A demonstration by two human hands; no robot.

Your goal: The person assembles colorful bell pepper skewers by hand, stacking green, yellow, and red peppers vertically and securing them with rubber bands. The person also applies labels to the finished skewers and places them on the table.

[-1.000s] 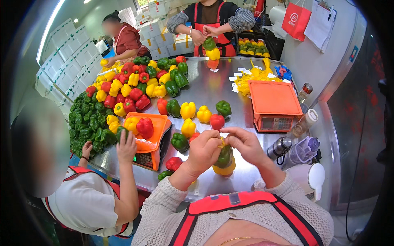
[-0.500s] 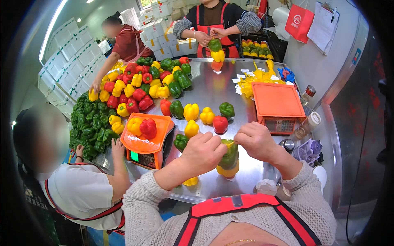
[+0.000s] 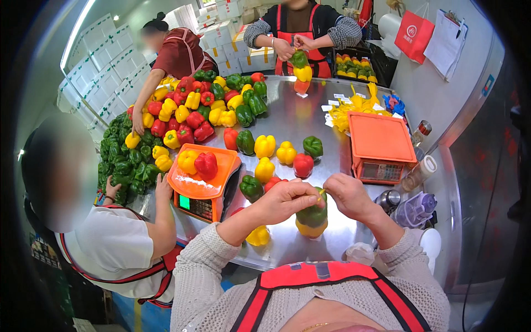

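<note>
In front of me stands a column of bell peppers, a green pepper over a yellow one, apparently inside a thin yellow net bag. My left hand and my right hand pinch the gathered yellow top of the bag just above the green pepper. The fingers of both are closed; the fine net between them is hard to make out. Beyond them sit loose peppers, among them a red pepper and a green pepper.
An orange scale holding two peppers stands left, by a big pepper heap. Right are another orange scale, yellow nets with white tags and bottles. Co-workers stand left and opposite; one holds a pepper stack.
My hands have drawn closer together over the green pepper, the left one turning so its fingers point rightward. The view has shifted slightly. The co-worker at the far left still reaches into the heap.
</note>
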